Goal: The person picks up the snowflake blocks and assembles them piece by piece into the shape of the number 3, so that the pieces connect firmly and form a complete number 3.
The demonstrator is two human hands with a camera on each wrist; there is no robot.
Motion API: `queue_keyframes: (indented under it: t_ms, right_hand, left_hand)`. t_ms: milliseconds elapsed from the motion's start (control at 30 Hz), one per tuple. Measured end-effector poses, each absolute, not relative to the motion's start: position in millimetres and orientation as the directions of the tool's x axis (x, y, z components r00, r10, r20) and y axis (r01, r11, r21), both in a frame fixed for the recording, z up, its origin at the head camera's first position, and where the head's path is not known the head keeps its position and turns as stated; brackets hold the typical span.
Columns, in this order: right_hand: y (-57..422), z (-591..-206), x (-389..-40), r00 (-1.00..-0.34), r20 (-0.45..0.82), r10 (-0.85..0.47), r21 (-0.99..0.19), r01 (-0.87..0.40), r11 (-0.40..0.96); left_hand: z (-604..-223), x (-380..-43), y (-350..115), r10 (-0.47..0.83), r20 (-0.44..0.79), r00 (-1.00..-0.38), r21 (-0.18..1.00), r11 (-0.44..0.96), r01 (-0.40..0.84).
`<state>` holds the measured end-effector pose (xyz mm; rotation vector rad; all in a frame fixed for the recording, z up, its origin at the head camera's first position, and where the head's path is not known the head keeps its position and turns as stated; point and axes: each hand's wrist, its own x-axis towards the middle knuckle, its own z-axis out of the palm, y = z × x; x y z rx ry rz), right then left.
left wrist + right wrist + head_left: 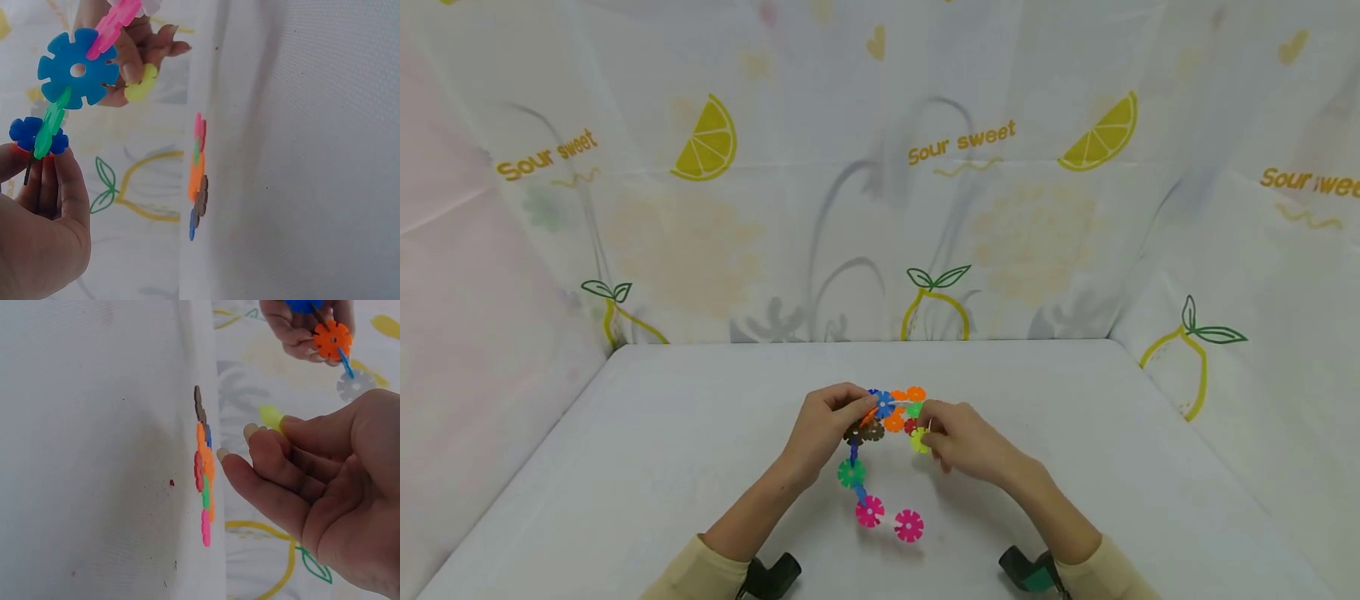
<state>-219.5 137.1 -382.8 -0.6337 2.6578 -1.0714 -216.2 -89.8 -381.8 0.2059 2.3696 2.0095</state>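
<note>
- A white cloth backdrop (880,208), printed with yellow lemons and lettering, is hung behind the table.
- A smooth white table (700,483) is set below both hands.
- A chain of notched, flower-shaped plastic discs (851,472) is held in the air above the table; orange, dark blue, green, blue and pink discs are slotted together at crossing angles, and the two pink ones at the lower end are linked by a whitish piece.
- The left hand (827,425) is pinched on the chain's upper part.
- The right hand (966,437) is pinched, thumb against finger, on a yellow disc.
- Loose orange, red, green and brown discs (895,423) are clustered on the table beyond the hands.
- The single yellow flower-shaped plastic disc (919,440) is held near the chain, apart from it.
</note>
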Motion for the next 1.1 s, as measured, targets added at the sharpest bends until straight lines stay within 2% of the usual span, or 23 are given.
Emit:
queue_keyframes:
  t_ms: [533, 767, 1100]
  right_hand:
    - [148, -364, -220, -0.897, 0.179, -0.404, -0.813, -0.366, 0.452]
    - [150, -365, -222, -0.903, 0.178, -0.391, -0.891, -0.316, 0.325]
    - [150, -365, -222, -0.897, 0.193, -0.398, -0.917, -0.309, 0.253]
  left_hand:
    - [-383, -216, -89, 0.094, 0.08, -0.992, 0.983, 0.16, 0.094]
    - [-384, -217, -88, 0.096, 0.083, -0.992, 0.984, 0.15, 0.097]
    - [-383, -215, -88, 0.127, 0.084, -0.988, 0.987, 0.128, 0.1]
